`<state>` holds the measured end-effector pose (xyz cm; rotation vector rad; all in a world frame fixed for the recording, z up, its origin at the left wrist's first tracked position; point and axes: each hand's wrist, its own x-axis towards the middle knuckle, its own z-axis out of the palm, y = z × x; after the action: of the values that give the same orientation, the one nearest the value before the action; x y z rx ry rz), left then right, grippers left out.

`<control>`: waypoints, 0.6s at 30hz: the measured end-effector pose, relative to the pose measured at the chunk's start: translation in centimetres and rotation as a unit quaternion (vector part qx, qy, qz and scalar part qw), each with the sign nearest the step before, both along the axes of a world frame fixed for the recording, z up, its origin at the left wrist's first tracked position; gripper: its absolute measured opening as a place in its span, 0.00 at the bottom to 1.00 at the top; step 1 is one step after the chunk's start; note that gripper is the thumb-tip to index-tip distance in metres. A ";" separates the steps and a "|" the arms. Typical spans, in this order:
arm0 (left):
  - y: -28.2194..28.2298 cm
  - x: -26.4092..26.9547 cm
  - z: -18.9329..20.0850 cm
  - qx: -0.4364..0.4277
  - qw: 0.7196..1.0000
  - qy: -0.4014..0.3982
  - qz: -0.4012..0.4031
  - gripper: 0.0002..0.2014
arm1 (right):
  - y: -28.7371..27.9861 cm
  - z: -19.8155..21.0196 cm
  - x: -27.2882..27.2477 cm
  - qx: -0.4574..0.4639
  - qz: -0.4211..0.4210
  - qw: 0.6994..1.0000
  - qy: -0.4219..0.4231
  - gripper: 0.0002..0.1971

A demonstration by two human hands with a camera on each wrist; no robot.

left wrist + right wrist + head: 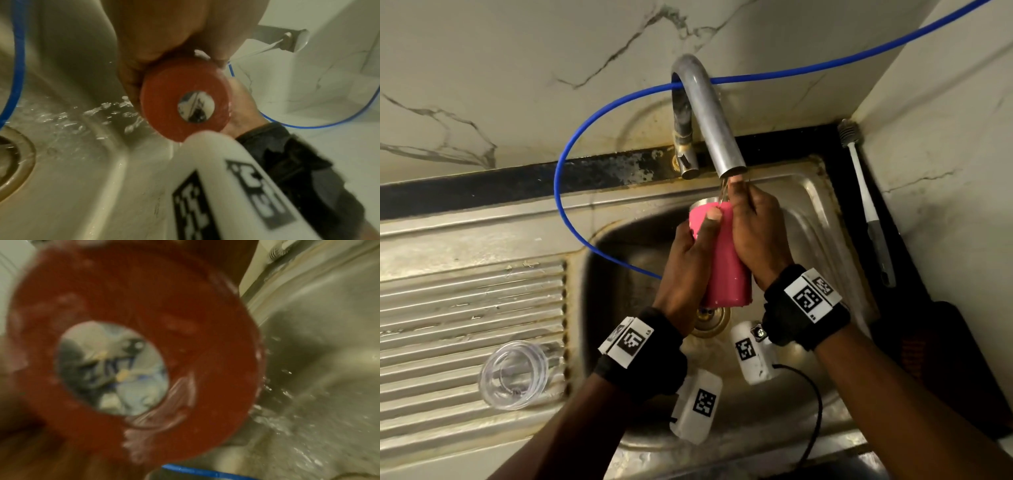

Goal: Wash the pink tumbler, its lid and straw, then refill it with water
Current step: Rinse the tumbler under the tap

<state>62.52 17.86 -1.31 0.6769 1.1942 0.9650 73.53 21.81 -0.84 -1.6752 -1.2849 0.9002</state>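
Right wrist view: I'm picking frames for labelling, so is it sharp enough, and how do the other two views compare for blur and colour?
Right wrist view: heavily blurred, the pink tumbler fills the frame and reads dull red. Left wrist view: moderately soft, the tumbler's base still reddish, splashes in the sink streaked. Head view: sharpest, true pink, dim warm light, wide-angle bending of the faucet.
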 end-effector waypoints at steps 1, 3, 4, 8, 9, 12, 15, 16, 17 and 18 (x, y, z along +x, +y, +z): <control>0.1 0.1 0.0 0.009 1.000 0.003 0.016 0.23 | 0.1 -0.1 -0.3 0.001 0.007 1.000 0.011 0.16; 0.4 0.1 0.4 0.026 0.999 -0.003 0.034 0.25 | -0.7 -0.1 -1.0 0.020 0.036 0.999 0.025 0.14; 0.7 -0.1 0.6 0.031 0.999 -0.004 0.043 0.25 | -1.4 -0.1 -1.4 0.044 0.055 0.997 0.015 0.17; 1.1 -0.7 1.3 0.021 0.997 -0.032 0.067 0.25 | -4.1 -1.7 -1.8 0.124 0.159 0.979 -0.035 0.35; 1.1 -0.8 1.2 0.012 0.997 -0.034 0.075 0.25 | -4.3 -1.8 -1.7 0.110 0.173 0.978 -0.024 0.36; 1.0 -0.7 1.2 0.003 0.997 -0.021 0.079 0.23 | -3.3 -1.0 -1.3 0.075 0.150 0.986 0.002 0.35; 1.1 -0.6 1.2 0.031 0.997 0.027 0.058 0.21 | -1.6 0.1 -0.9 0.031 0.100 0.994 0.013 0.23; 1.1 -0.6 1.4 0.035 0.998 0.030 0.050 0.21 | -1.1 0.3 -0.7 0.021 0.091 0.996 0.014 0.19; 1.2 -0.6 1.6 0.034 0.998 0.028 0.039 0.22 | -0.7 0.5 -0.6 0.015 0.083 0.996 0.012 0.16; 1.2 -0.5 1.8 0.034 0.999 0.025 0.029 0.22 | -0.3 0.6 -0.4 0.009 0.077 0.997 0.009 0.13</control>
<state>61.98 19.06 0.46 0.7267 1.2344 1.0458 73.09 21.47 -0.23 -1.5668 -1.4210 0.9883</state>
